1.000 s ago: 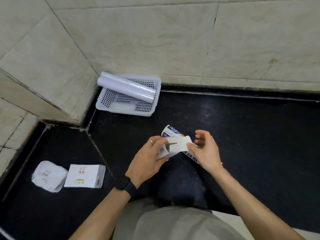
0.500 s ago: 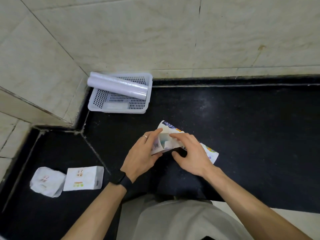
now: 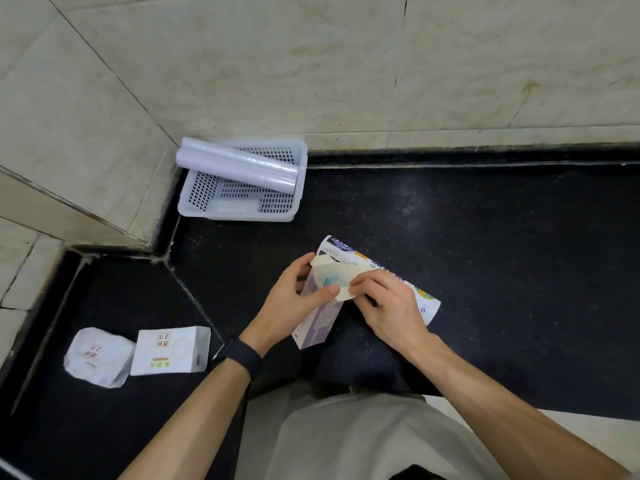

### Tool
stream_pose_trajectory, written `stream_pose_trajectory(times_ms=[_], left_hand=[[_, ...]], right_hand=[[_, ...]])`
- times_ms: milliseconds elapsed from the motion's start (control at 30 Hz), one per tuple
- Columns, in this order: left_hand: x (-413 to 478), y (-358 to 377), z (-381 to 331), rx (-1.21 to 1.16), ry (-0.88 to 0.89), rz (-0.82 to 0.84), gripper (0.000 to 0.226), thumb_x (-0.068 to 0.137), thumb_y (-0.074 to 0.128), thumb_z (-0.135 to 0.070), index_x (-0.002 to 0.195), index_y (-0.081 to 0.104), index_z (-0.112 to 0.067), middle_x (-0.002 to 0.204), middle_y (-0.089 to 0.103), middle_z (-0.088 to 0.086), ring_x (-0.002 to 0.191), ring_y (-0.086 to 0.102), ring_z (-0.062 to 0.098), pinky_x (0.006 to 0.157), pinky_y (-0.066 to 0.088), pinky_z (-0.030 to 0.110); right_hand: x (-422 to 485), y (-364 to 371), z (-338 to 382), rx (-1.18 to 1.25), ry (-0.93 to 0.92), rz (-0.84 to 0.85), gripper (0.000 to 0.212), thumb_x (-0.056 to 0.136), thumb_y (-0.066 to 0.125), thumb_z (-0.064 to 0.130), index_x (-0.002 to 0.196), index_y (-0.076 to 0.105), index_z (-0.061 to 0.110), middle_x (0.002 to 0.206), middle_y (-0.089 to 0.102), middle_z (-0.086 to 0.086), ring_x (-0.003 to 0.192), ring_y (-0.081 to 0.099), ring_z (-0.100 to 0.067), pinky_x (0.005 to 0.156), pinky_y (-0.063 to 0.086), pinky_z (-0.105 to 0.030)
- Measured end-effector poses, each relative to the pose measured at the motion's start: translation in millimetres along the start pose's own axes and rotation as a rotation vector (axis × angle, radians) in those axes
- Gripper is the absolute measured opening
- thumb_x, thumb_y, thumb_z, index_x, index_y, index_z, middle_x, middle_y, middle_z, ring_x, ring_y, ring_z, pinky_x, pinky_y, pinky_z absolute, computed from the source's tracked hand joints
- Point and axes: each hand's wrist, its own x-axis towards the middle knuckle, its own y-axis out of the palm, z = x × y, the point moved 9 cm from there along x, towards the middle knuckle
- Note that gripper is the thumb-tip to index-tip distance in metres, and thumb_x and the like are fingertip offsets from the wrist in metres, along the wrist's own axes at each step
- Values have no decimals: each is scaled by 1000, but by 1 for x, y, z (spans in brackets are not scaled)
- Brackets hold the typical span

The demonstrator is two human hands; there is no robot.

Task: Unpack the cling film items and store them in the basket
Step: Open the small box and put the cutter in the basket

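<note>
- The left hand (image 3: 291, 306) curls round a purple-and-white carton (image 3: 317, 323), with its thumb across the opened top.
- The right hand (image 3: 391, 306) pinches the carton's top flap (image 3: 345, 295).
- A printed cling film pack (image 3: 349, 257) lies just beyond both hands, partly hidden behind the right hand.
- The basket (image 3: 235, 216) sits well beyond the left hand, with two rolls (image 3: 239, 164) lying across it.

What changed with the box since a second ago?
The purple cling film box was tipped up and its end flaps pulled open. The left hand grips it; the right hand now pinches a flap. The basket with its rolls and the two white packs stayed put.
</note>
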Motion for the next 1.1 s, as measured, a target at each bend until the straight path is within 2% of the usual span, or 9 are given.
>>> stream_pose_trajectory(times_ms=[133, 333, 433, 500, 633, 733, 867, 967, 1100], left_hand=[[0, 0, 3, 144, -14, -29, 98, 67, 86, -48, 149, 36, -31, 128, 47, -16, 115, 55, 2, 95, 50, 25], [3, -1, 0, 341, 16, -41, 101, 66, 85, -48, 151, 33, -30, 128, 45, -14, 118, 49, 4, 100, 45, 27], [4, -3, -5, 489, 57, -52, 97, 71, 82, -46, 151, 30, -31, 130, 41, -12, 116, 46, 5, 94, 37, 20], [2, -4, -8, 583, 107, -70, 94, 75, 79, -46, 152, 28, -30, 135, 39, -9, 120, 46, 7, 91, 36, 18], [-5, -3, -23, 781, 243, -156, 90, 82, 72, -49, 154, 23, -25, 140, 38, -4, 124, 46, 14, 94, 51, 33], [-6, 2, -32, 861, 291, -169, 88, 85, 66, -53, 155, 24, -21, 142, 40, 0, 125, 46, 16, 89, 55, 36], [-6, 9, -37, 948, 320, -153, 86, 87, 66, -49, 155, 24, -18, 142, 43, 4, 122, 48, 20, 90, 51, 34], [-5, 16, -33, 997, 308, -121, 86, 88, 67, -42, 156, 21, -16, 143, 42, 5, 120, 48, 23, 93, 47, 33], [-4, 20, -29, 1011, 288, -128, 84, 89, 66, -38, 156, 21, -16, 144, 43, 6, 116, 50, 25, 96, 44, 34]], right_hand=[[-5, 2, -1, 2, -7, -17, 16, 74, 80, -6, 81, 75, 8, 92, 73, -1, 85, 68, -21, 75, 54, -31], [-9, 11, -9, 36, 14, 63, 15, 79, 80, 1, 87, 74, 12, 99, 70, 1, 93, 65, -19, 80, 53, -31], [-11, 17, -19, 33, 116, 195, 29, 76, 69, 0, 96, 73, 20, 116, 62, 4, 107, 59, -15, 89, 50, -27], [-12, 17, -25, 71, 218, 223, 42, 71, 60, 3, 103, 73, 25, 117, 57, 9, 112, 54, -8, 93, 46, -21], [-6, 19, -29, 115, 407, 162, 27, 82, 66, 38, 107, 74, 34, 93, 53, 21, 91, 55, 0, 79, 41, -10], [-5, 38, -34, 35, 511, 299, 43, 79, 61, 64, 113, 71, 38, 89, 54, 21, 83, 53, 4, 73, 44, -18], [-1, 48, -34, -14, 596, 326, 56, 74, 59, 71, 114, 72, 34, 89, 58, 18, 84, 57, -3, 78, 51, -30], [1, 58, -33, -34, 666, 366, 58, 74, 59, 67, 118, 72, 30, 100, 69, 12, 96, 65, -15, 76, 50, -32], [-1, 73, -42, 16, 826, 413, 38, 80, 67, 47, 114, 73, 33, 110, 75, 8, 105, 67, -18, 85, 54, -35]])
